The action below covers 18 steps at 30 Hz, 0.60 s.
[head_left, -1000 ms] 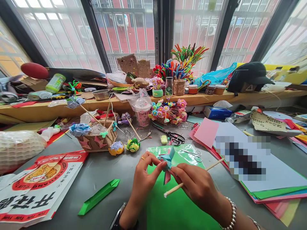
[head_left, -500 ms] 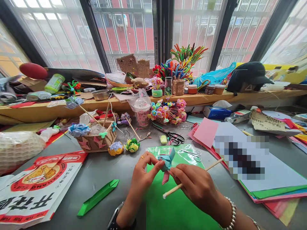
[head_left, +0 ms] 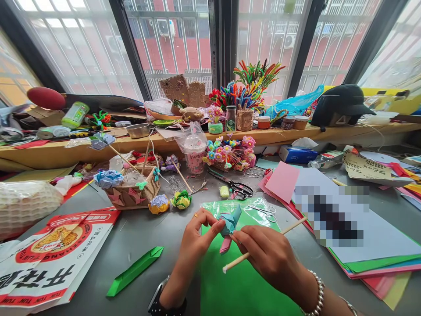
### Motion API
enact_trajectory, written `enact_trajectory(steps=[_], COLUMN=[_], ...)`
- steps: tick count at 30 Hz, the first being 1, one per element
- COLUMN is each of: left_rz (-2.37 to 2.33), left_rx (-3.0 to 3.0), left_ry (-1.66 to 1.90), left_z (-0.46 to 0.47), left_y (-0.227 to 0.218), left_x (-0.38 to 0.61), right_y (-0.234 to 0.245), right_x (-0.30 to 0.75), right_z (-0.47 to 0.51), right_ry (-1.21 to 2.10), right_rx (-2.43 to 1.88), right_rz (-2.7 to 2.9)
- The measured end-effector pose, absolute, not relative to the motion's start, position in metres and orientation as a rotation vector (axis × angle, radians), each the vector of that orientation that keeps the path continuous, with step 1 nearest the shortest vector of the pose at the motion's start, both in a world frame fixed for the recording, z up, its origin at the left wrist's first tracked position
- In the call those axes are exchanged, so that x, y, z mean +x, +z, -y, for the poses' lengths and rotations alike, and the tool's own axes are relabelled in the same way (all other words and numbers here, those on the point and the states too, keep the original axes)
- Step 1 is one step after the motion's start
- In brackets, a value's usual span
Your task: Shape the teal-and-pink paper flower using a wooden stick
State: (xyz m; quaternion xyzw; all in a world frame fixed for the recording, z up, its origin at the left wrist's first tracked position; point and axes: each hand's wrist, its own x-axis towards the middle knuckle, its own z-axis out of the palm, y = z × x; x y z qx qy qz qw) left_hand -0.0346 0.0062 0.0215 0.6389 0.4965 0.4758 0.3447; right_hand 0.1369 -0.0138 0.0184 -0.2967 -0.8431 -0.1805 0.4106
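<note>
Left hand (head_left: 199, 235) pinching folded blue paper (head_left: 229, 223), right hand (head_left: 271, 251) grasping a wooden stick (head_left: 236, 262) and touching the paper, black-handled scissors (head_left: 233, 184) toward the counter's (head_left: 151, 232) far edge

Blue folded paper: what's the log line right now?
left hand: holding blue folded paper | right hand: touching paper, holding stick | green strip: on table

the left hand (head_left: 197, 239) wears a gold-coloured ring (head_left: 196, 215), its wrist a silvery-edged watch (head_left: 158, 293) and black, pale-dotted band (head_left: 169, 308) (holes or print, hard to tell); the right wrist (head_left: 303, 281) has a bracelet (head_left: 319, 292) of round silvery beads and a second band (head_left: 348, 306).
</note>
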Motion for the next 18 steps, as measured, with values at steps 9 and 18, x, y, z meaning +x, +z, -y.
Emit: enact_trajectory(steps=[9,18], left_rz=[-1.283,-0.943], left_rx=[1.671,1.097], left_ry=[1.484,1.166], left_z=[-0.003,-0.013], left_y=[0.014,0.003], left_x=[-0.027,-0.027], right_y=[0.018,0.025], right_x=[0.139,0.145], right_z=[0.009,0.003], right_ry=[-0.287,0.186], right_rx=[-0.807,-0.975], right_rz=[2.039,1.687])
